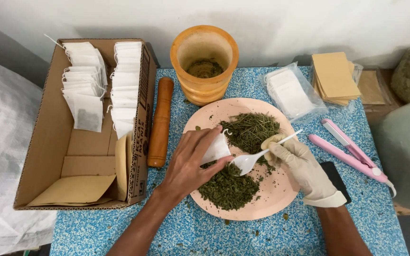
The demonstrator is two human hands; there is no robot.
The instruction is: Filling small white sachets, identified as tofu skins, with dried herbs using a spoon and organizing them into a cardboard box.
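From the head view, the bare left hand (186,163) pinched a small white filter bag (216,149) with its mouth turned toward the spoon, above the pink plate (281,199). The gloved right hand (302,168) was closed around a white plastic spoon (252,159), its bowl at the bag's mouth over the dried green herbs (228,187). A wooden pestle (160,123) lay beside the cardboard box (48,156) of filled bags; the mortar (204,64) stood behind, and a pink sealing iron (352,154) lay to the right.

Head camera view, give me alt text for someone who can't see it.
A bare left hand holds a small white filter bag over a pink plate of dried green herbs, while the gloved right hand brings a white plastic spoon to it.
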